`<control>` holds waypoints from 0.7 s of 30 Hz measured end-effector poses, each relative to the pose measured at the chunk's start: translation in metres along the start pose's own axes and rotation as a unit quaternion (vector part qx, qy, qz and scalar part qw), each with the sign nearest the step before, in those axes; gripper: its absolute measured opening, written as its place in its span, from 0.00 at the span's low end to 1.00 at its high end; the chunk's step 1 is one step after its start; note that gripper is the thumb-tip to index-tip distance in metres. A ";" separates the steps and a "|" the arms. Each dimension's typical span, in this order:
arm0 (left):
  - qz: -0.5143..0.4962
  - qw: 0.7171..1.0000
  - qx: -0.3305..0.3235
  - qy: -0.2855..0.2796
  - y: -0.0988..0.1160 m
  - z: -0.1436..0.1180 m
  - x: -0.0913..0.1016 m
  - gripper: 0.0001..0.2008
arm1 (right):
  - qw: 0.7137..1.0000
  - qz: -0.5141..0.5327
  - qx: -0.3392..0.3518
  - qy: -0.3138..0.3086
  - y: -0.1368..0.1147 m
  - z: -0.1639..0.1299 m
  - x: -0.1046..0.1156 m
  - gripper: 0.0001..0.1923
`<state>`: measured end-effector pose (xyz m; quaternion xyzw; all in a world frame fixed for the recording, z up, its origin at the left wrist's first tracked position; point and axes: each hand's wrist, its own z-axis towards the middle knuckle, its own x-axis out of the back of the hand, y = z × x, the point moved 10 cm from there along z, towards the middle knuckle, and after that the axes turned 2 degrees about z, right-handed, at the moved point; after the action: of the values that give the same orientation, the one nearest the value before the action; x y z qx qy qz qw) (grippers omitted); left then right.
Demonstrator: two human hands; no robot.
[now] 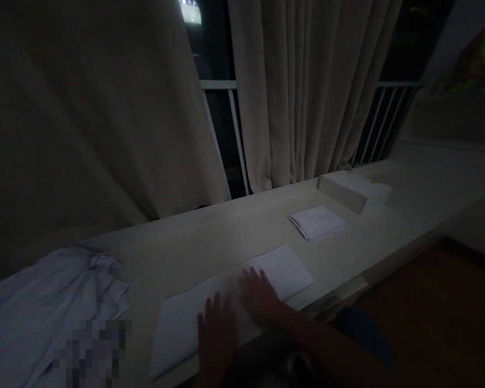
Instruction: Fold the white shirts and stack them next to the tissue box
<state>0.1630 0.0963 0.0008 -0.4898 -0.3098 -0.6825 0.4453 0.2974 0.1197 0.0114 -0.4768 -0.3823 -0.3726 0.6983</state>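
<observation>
A white folded cloth [178,328] lies in a long flat strip along the front edge of the pale ledge. My left hand [217,328] rests flat on its middle, fingers spread and pointing away from me. Just to the right, my right hand [258,293] also lies on the cloth with its fingers stretched out, slightly blurred. Neither hand grips anything. Beyond the strip's right end sits a smaller white cloth [318,222], folded into a neat rectangle. A crumpled white cloth [64,296] is heaped at the left.
An open box [343,194] with white contents stands farther right on the ledge [226,237]. Long curtains [307,97] hang behind it, with window railings [218,84] between them. Below the ledge's front edge, a wooden floor [432,302] shows at the right. The room is dim.
</observation>
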 end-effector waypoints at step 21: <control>0.128 0.977 0.020 -0.170 -0.164 -0.088 -0.017 0.45 | 0.990 -0.126 -0.061 -0.001 0.160 -0.154 0.054 0.40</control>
<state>-0.0183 0.0935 -0.0416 -0.6248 -0.3295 -0.5204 0.4798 0.4893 0.0075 -0.0405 -0.4669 -0.4164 -0.4798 0.6151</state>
